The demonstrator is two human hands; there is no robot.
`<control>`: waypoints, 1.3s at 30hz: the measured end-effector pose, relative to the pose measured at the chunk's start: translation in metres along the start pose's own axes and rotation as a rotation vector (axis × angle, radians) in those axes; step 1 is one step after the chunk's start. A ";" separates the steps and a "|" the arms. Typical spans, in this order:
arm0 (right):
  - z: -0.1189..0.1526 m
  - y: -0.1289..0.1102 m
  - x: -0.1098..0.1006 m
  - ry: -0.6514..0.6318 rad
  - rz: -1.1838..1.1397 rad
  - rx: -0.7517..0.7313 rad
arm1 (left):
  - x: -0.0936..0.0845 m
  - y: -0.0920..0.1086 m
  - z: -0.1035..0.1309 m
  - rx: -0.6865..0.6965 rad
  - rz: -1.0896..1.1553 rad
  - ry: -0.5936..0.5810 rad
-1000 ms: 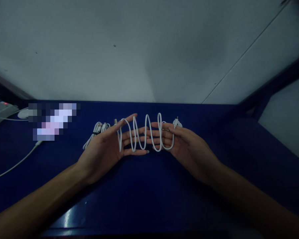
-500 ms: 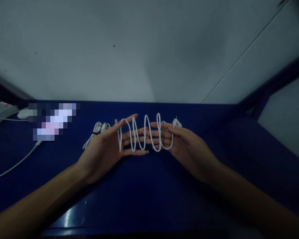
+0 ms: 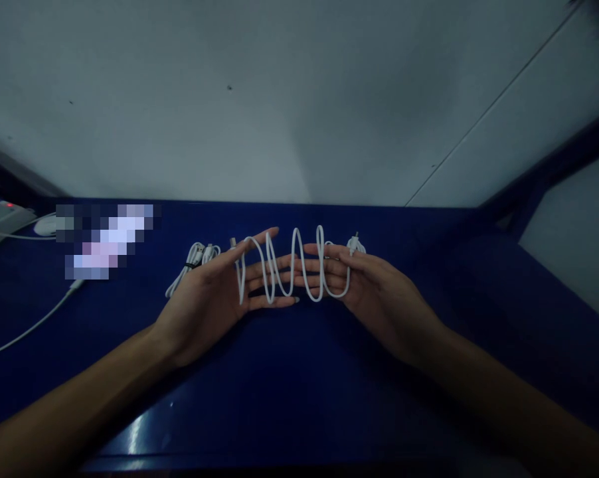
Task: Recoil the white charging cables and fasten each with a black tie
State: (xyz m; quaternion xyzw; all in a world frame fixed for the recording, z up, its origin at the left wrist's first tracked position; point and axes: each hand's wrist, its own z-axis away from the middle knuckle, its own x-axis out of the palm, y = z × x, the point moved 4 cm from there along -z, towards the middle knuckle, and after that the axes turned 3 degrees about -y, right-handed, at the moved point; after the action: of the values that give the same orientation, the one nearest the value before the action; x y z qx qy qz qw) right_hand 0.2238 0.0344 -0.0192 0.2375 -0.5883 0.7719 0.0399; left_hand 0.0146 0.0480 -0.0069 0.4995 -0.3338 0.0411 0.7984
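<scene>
A white USB cable (image 3: 322,265) stretches in loose spiral loops between my two hands above the blue table. My left hand (image 3: 204,299) holds one end, its metal plug showing beside the thumb; the fingers reach out behind the loops. At the other end, my right hand (image 3: 374,285) grips the cable between thumb and fingers, near a plug that points up. The fingertips of both hands meet or overlap behind the coils. Just beyond my left hand lies a bundled white cable (image 3: 192,262) with a black tie. More white cable shows behind my right hand, partly hidden.
On the blue table (image 3: 299,398), a blurred-out bright object (image 3: 113,242) lies at the left with a white cord (image 3: 40,338) attached. A white box with a red light (image 3: 5,212) stands at the far left edge. A pale panel (image 3: 279,119) rises behind the table.
Hands and cable keep nearly the same pose. The loops sit very slightly further right, and the view has shifted a little.
</scene>
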 end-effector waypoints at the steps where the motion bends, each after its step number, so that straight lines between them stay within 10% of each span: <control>1: 0.000 0.000 0.000 -0.007 -0.004 0.005 | 0.000 0.000 0.000 -0.001 -0.002 0.003; 39: -0.001 0.003 -0.004 0.004 -0.009 -0.046 | -0.002 -0.002 0.001 0.002 0.022 0.018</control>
State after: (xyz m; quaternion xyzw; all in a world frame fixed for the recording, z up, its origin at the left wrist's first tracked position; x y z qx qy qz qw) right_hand 0.2264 0.0350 -0.0236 0.2378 -0.6048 0.7584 0.0502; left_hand 0.0132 0.0471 -0.0097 0.4962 -0.3321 0.0545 0.8003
